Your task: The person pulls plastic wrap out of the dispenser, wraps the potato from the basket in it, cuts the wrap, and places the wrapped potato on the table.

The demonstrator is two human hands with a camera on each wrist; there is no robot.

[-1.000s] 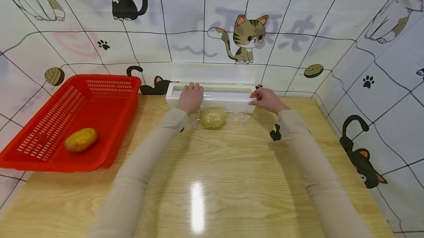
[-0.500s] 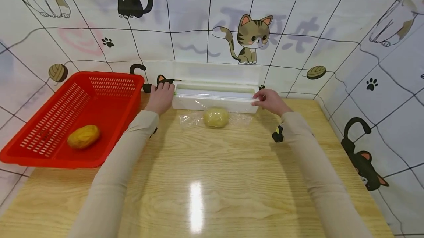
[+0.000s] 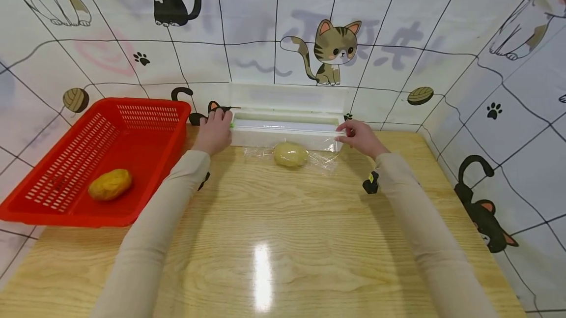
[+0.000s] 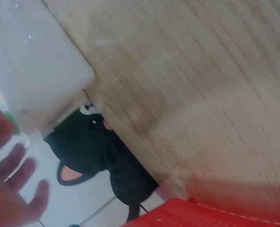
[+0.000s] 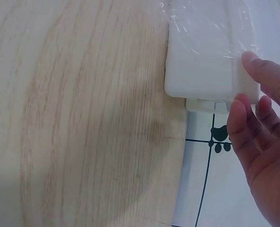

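Note:
In the head view, a white cling film box point(image 3: 285, 137) stands at the back of the table, its lid raised against the wall and a roll inside. My left hand point(image 3: 213, 132) is at the box's left end; in the left wrist view its fingers are loosely bent beside a small green part point(image 4: 12, 122). My right hand point(image 3: 360, 137) holds the box's right end, thumb on the top edge and fingers bent at the end face. Directly before the box lies a pale yellow potato-like lump point(image 3: 290, 155) in clear cling film point(image 3: 322, 159), spread to both sides.
On the left, a red plastic basket point(image 3: 152, 160) holds a deeper yellow potato-like piece point(image 3: 110, 184). A cat-patterned sheet point(image 3: 252, 23) covers the walls behind and to the right. The wooden table point(image 3: 283, 229) extends toward me.
My left hand has moved left, from the box's front edge to its left end. My right hand stays at the right end. The wrapped lump has shifted slightly right and back.

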